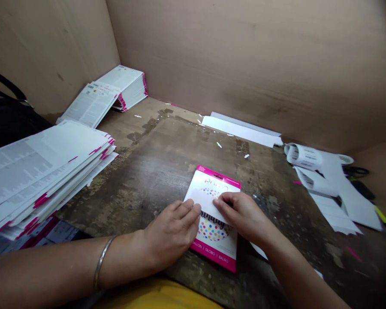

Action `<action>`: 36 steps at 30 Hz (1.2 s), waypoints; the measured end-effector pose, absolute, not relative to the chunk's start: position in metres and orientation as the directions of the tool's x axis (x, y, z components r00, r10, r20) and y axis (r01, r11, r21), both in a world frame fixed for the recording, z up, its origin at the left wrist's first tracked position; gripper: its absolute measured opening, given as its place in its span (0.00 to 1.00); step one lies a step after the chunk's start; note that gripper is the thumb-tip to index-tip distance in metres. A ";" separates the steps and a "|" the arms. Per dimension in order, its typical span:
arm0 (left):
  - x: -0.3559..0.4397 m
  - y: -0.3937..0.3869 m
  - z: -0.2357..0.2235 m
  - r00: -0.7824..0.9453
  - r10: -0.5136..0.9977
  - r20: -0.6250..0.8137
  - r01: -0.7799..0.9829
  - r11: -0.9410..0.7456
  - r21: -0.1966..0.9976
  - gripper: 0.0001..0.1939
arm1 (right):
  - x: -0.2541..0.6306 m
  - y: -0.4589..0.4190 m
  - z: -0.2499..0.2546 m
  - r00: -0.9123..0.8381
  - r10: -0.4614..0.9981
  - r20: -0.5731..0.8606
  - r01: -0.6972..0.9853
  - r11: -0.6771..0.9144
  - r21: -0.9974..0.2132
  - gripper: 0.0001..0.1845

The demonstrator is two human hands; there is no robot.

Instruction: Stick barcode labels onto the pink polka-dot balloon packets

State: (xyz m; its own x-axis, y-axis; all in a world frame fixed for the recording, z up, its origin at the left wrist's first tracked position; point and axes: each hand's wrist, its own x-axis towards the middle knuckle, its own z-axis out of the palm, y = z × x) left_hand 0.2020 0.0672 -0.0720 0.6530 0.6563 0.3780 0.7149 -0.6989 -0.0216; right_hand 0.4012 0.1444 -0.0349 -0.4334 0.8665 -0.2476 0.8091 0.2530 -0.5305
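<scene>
A pink and white balloon package (212,182) with coloured dots lies flat on the worn wooden table (154,171) in front of me. A white paper label (207,199) lies across its middle. My left hand (172,231) rests on the package's left edge, fingers together and pressing the label down. My right hand (242,214) presses on the label from the right, fingers curled over it. A thin metal bangle (101,262) circles my left wrist.
A tall stack of white and pink printed cards (41,171) sits at the left; another stack (112,92) leans in the far corner. White sheets (241,128) lie along the back wall. Barcode label strips (318,176) and scissors (357,171) lie at the right. Cardboard walls enclose the table.
</scene>
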 end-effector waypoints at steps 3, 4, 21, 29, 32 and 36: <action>0.202 0.067 -0.076 0.647 0.657 0.386 0.718 -0.696 -0.019 0.14 | 0.399 0.145 -0.036 -0.440 0.864 -0.245 0.823 0.279 -0.496 0.19; 0.202 0.068 -0.076 0.652 0.659 0.375 0.715 -0.699 -0.016 0.14 | 0.399 0.145 -0.036 -0.440 0.864 -0.242 0.829 0.288 -0.479 0.19; 0.193 0.086 -0.069 0.714 0.665 0.221 0.626 -0.747 0.225 0.10 | 0.401 0.065 -0.065 -0.603 0.765 0.226 0.791 0.610 0.047 0.19; 0.188 0.116 -0.044 0.058 0.960 -0.275 0.298 0.247 0.922 0.22 | 0.398 0.066 -0.073 -0.529 0.799 0.285 0.829 0.559 -0.026 0.17; 0.192 0.126 -0.038 0.057 0.868 -0.493 0.064 0.489 0.870 0.31 | 0.399 0.065 -0.075 -0.515 0.801 0.306 0.833 0.551 -0.041 0.17; 0.205 0.133 -0.034 0.157 0.819 -0.551 0.187 0.523 0.831 0.25 | 0.400 0.062 -0.079 -0.497 0.814 0.301 0.838 0.540 -0.075 0.18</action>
